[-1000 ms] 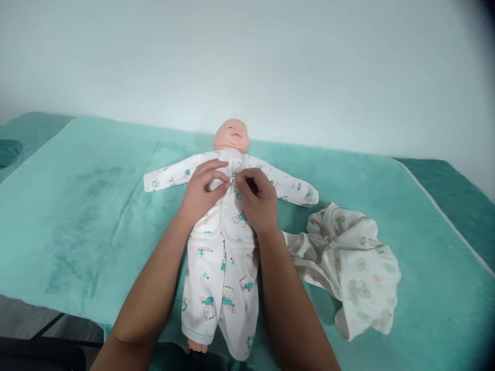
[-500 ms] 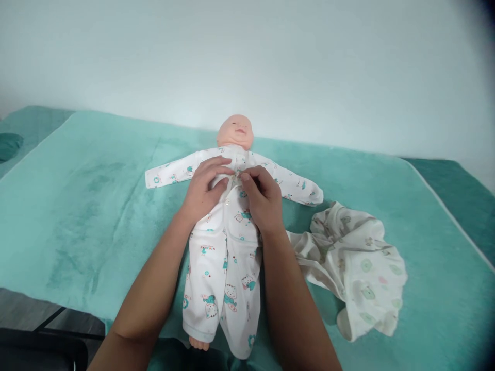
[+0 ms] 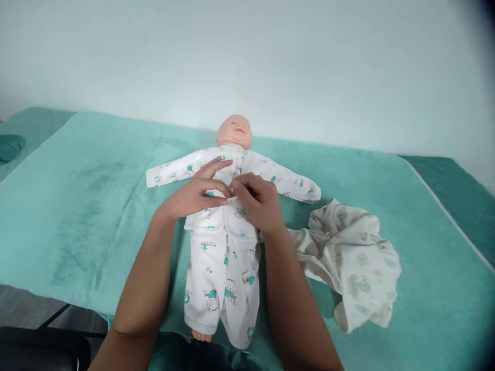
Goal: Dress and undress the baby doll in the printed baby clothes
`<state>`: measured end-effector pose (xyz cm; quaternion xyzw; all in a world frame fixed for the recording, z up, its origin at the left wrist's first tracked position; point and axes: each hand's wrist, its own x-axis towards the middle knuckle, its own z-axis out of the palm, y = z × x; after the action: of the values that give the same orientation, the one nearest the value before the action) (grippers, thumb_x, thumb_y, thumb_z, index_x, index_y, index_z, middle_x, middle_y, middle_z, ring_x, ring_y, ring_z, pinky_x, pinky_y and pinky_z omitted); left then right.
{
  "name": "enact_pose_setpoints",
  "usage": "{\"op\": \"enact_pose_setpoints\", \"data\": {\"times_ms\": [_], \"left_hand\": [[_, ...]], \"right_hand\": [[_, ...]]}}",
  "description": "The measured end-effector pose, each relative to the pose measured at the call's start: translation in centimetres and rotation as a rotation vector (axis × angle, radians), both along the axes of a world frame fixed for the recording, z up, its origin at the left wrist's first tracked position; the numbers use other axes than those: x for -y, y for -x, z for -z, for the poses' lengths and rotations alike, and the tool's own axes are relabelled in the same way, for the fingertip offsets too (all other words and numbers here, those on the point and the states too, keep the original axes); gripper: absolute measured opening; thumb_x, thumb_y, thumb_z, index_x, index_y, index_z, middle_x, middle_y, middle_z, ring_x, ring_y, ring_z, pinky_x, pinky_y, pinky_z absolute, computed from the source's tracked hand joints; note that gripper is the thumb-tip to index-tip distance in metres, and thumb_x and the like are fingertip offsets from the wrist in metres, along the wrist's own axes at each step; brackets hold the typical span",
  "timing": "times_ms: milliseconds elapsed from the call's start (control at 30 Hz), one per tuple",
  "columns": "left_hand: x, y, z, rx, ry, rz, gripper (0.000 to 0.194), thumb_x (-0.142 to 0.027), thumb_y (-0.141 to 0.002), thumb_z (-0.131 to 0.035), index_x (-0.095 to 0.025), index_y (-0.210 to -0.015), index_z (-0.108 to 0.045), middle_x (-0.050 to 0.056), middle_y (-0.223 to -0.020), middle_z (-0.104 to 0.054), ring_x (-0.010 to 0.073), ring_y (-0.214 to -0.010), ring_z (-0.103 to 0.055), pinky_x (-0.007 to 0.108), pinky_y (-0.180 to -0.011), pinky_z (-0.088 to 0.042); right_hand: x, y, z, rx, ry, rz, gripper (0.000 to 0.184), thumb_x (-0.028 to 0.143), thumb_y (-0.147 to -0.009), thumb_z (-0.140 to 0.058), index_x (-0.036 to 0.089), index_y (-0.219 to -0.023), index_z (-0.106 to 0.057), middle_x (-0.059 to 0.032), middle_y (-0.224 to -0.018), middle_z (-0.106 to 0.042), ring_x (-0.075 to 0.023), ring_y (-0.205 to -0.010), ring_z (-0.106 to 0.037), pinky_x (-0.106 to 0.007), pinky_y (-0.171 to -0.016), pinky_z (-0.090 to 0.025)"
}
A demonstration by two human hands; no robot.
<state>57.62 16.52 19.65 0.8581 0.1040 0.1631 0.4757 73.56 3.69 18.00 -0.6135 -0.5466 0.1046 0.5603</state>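
Clock: centred on the hands, 12 at the doll's head.
Doll (image 3: 234, 131): on its back on green blanket (image 3: 96, 206), head at 12, bare toes (image 3: 201, 336) at 6.
Shirt (image 3: 201, 221): on doll, sleeves toward 9–10 and 3, front under both hands.
Right hand (image 3: 261, 203): thumb and finger pinching shirt front.
Left hand (image 3: 185, 200): thumb and index close together at front edge, other fingers spread; pinch cannot tell.
Change: hands slightly lower down shirt, left flatter; work now centres lower on the opening. Fastening hidden.
Pants (image 3: 242, 288): on doll, 6.
Loose clothes (image 3: 359, 268): crumpled, 4.
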Motion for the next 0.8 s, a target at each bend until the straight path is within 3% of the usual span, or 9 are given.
{"op": "enact_pose_setpoints", "data": {"times_ms": [233,500,800], "left_hand": [[0.1,-0.6,0.3,0.014,-0.085,-0.042,0.005,-0.033,-0.089,-0.077,-0.029,-0.085,-0.078,-0.005,-0.168,-0.038,0.0340,-0.164,-0.017,0.050,-0.105,-0.060],[0.5,-1.2,0.7,0.071,-0.201,-0.097,0.014,-0.031,-0.083,-0.083,-0.025,-0.081,-0.070,0.000,-0.164,-0.047,0.0327,-0.160,-0.028,0.062,-0.127,-0.033],[1.4,-1.3,0.1,0.018,-0.233,-0.106,0.011,-0.018,-0.086,-0.071,-0.024,-0.089,-0.062,0.002,-0.167,-0.040,0.0334,-0.162,-0.023,0.063,-0.122,-0.038]], "right_hand": [[0.1,-0.6,0.2,-0.190,0.026,-0.078,0.024,0.039,-0.097,-0.060,0.025,-0.081,-0.069,0.0008,-0.075,-0.068,-0.0169,-0.071,-0.061,-0.032,-0.069,-0.047],[0.4,-0.7,-0.1,-0.297,0.010,-0.130,0.025,0.041,-0.098,-0.062,0.025,-0.081,-0.072,0.0009,-0.078,-0.071,-0.0156,-0.068,-0.061,-0.031,-0.065,-0.048],[-0.2,-0.4,0.3,-0.304,-0.003,-0.115,0.025,0.042,-0.098,-0.061,0.025,-0.082,-0.070,-0.0001,-0.081,-0.073,-0.0189,-0.080,-0.068,-0.035,-0.079,-0.053]]}}
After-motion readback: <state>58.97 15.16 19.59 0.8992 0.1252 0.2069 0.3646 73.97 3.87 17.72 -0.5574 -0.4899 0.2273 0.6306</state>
